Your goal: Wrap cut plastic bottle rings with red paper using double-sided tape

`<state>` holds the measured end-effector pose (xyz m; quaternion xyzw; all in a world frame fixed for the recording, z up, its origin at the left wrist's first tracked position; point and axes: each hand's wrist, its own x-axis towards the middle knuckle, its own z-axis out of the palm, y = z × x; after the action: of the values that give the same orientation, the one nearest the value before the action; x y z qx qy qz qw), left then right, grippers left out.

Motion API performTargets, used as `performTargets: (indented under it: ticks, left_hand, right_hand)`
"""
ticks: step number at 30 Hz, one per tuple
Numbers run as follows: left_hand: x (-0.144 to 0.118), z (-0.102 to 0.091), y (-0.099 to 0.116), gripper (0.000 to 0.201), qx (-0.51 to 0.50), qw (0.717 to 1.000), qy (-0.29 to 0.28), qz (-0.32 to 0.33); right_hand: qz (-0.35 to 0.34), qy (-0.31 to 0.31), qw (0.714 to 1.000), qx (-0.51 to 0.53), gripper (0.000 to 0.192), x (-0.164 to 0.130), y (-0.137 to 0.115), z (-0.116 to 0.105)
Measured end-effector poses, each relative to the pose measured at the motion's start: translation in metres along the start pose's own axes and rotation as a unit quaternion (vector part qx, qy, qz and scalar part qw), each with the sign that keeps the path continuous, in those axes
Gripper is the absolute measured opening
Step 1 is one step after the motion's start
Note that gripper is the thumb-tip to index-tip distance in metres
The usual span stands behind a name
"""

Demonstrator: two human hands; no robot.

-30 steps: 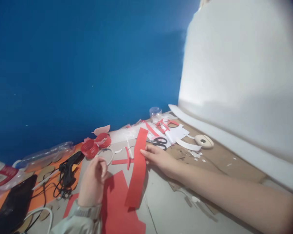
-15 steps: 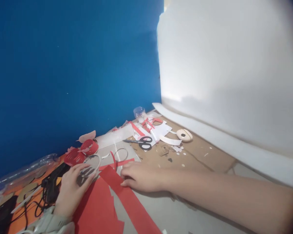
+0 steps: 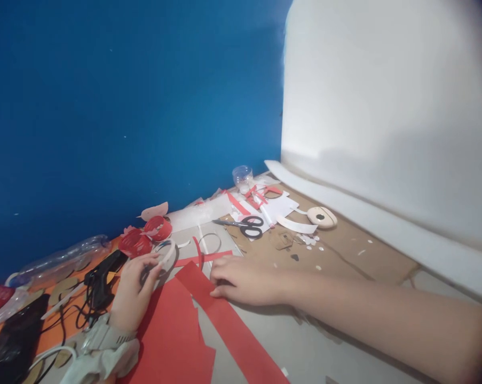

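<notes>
**Two hands at a cluttered craft table, one pinning a red strip, one around a white ring**

A blue wall [image 3: 124,106] fills the upper left of the frame; a white sheet [image 3: 385,106] covers the upper right, its lower edge curling onto the table. The tabletop [image 3: 345,256] runs across the lower half, brown cardboard on the right and grey board nearer the middle, and the frame cuts it off at the bottom.

A broad piece of red paper [image 3: 168,336] lies at lower centre, its near edge out of the frame. Just right of it, a long red strip [image 3: 232,330] runs diagonally from the centre down to the bottom edge. The right hand [image 3: 244,280] lies flat, palm down, pressing the strip's upper end; its fingers are loose, gripping nothing, and they hide the part of the strip beneath them.

The left hand [image 3: 134,290], at lower left, curls around a white ring [image 3: 164,256]; the fingers cover much of the ring, so its full outline is hard to make out.

Left of that hand lies a black glue gun [image 3: 102,272] among tangled cable. Above it sit two red paper rolls [image 3: 144,237]. Black-handled scissors [image 3: 246,225] lie at centre, a cream oval object [image 3: 322,217] to their right, and a small clear jar [image 3: 243,176] by the wall, blurred.
</notes>
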<state>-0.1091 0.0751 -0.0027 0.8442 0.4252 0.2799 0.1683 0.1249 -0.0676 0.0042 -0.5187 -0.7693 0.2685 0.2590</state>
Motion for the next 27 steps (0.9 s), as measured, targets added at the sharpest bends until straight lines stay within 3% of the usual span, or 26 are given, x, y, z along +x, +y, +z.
performTargets:
  ticks: [8,15,22,27]
  left_hand:
    - [-0.003,-0.004,0.008,0.035,-0.135,0.987,0.040,-0.083]
    - [0.000,0.002,0.005,0.047,-0.226,0.968,0.048,-0.102]
    - [0.000,0.004,-0.007,0.043,-0.248,0.962,0.034,-0.113]
    - [0.000,0.004,-0.003,0.034,-0.273,0.954,0.042,-0.113]
  right_hand:
    - [0.003,-0.003,1.000,-0.002,0.021,0.000,-0.001,0.000]
    - [0.019,-0.006,1.000,-0.009,0.017,0.001,-0.001,0.003]
    - [0.029,0.000,1.000,-0.010,0.017,0.002,-0.004,0.004]
    - [0.031,0.008,0.999,-0.008,0.017,0.002,-0.004,0.005]
